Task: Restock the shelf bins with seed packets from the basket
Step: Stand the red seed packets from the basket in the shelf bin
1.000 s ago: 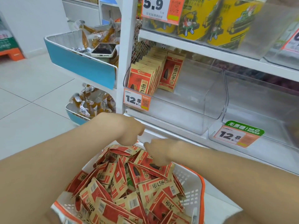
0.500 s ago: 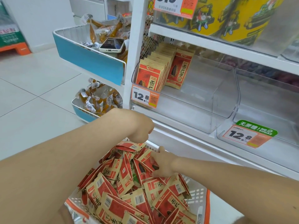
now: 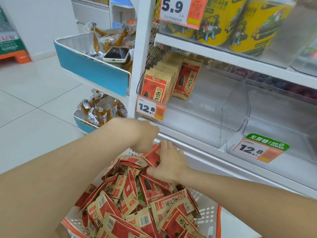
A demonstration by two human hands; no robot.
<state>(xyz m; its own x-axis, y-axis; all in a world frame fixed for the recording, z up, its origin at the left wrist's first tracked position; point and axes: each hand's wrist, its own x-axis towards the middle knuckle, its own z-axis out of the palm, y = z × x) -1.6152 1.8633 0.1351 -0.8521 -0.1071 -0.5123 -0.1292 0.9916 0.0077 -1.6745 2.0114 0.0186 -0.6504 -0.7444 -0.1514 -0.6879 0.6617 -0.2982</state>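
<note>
**Q:** Where do the seed packets (image 3: 130,194) lie?

**A:** They are heaped loose in the white, orange-rimmed basket (image 3: 205,213), which sits low in front of the shelf (image 3: 223,162). A further row of packets (image 3: 157,83) stands upright on edge at the left end of the left bin (image 3: 231,117), just behind the 12.8 price tag (image 3: 151,109). The right bin (image 3: 283,117) is a clear plastic box beside it, fronted by a green-topped tag (image 3: 260,148).

**Q:** And the two hands?

**A:** Both meet at the far edge of the basket. The right hand (image 3: 169,164) grasps a small bunch of packets (image 3: 151,155) — thumb laid across the front, fingers (image 3: 164,146) stretched over the top edge. The left hand (image 3: 145,134) bends down at the wrist onto the same bunch. Its fingers are hidden, so whether its grip is clenched or released cannot be told.

**Q:** What flanks the shelf?

**A:** On the left, a blue-fronted tray (image 3: 92,71) carries wrapped snacks and a phone (image 3: 116,54) lying face up. Yellow canisters (image 3: 257,23) stand on the tier above the bins.
</note>
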